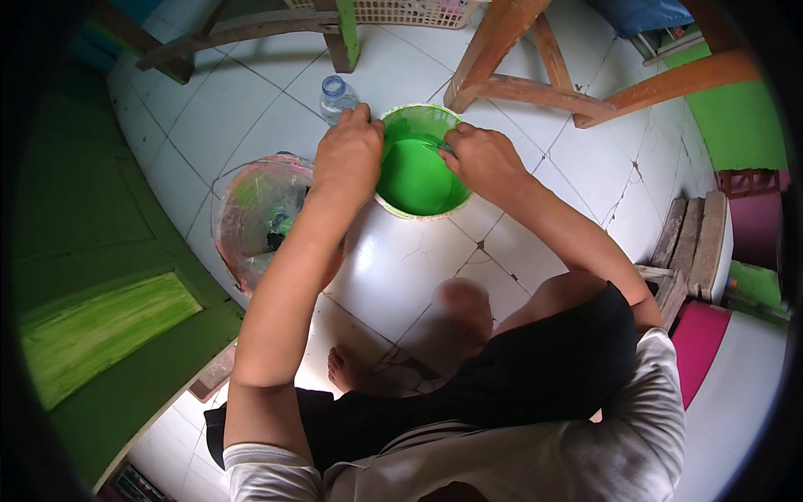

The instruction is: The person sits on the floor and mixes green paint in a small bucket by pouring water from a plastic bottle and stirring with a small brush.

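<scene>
A round bucket (411, 122) stands on the tiled floor in front of me, with bright green paint (416, 177) inside. Curled fingers of my left hand (350, 152) grip its left rim. On the opposite side, my right hand (483, 161) is closed at the rim, its fingertips over the inside edge. A small greyish piece shows at those fingertips above the paint; its kind is unclear. Just beyond my left hand stands a clear plastic bottle (336, 100) without a visible cap. My left forearm partly hides a pink-stained bucket (230, 222) lined with clear plastic.
A dark green panel (92, 192) with a lighter green section lies along the left. Wooden trestle legs (493, 54) stand at the far right, another wooden frame (251, 27) at the far left. Behind is a cream basket (410, 12). Wooden boards (690, 243) lie at right.
</scene>
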A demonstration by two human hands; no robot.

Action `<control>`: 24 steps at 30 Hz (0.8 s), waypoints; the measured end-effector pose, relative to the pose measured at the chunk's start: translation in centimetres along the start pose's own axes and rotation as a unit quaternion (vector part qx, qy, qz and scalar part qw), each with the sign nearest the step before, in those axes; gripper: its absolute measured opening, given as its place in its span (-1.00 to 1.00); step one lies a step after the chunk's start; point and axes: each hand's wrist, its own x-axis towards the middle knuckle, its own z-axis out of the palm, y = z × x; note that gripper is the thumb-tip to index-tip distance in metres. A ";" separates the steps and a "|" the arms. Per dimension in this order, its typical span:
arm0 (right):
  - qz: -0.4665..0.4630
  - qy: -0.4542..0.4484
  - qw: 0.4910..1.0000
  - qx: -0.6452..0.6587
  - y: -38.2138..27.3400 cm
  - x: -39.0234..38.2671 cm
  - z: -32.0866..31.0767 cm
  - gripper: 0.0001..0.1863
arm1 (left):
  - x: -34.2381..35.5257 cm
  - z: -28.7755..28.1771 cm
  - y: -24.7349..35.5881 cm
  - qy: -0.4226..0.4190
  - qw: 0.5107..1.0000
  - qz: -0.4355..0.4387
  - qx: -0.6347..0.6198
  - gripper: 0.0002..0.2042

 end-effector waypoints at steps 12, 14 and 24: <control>-0.284 -0.032 0.955 -0.078 -0.8 0.0 0.5 -0.65 | 0.0 -0.3 0.2 0.029 0.988 -0.049 -0.141 -0.82; -0.262 -0.023 0.959 -0.105 -0.6 0.1 0.2 -0.69 | 0.1 -0.3 0.4 0.026 0.988 -0.058 -0.138 -0.83; -0.217 -0.142 0.960 0.106 -0.1 -0.1 -0.9 -0.71 | -0.2 0.2 -0.2 0.037 0.987 -0.064 -0.142 -0.82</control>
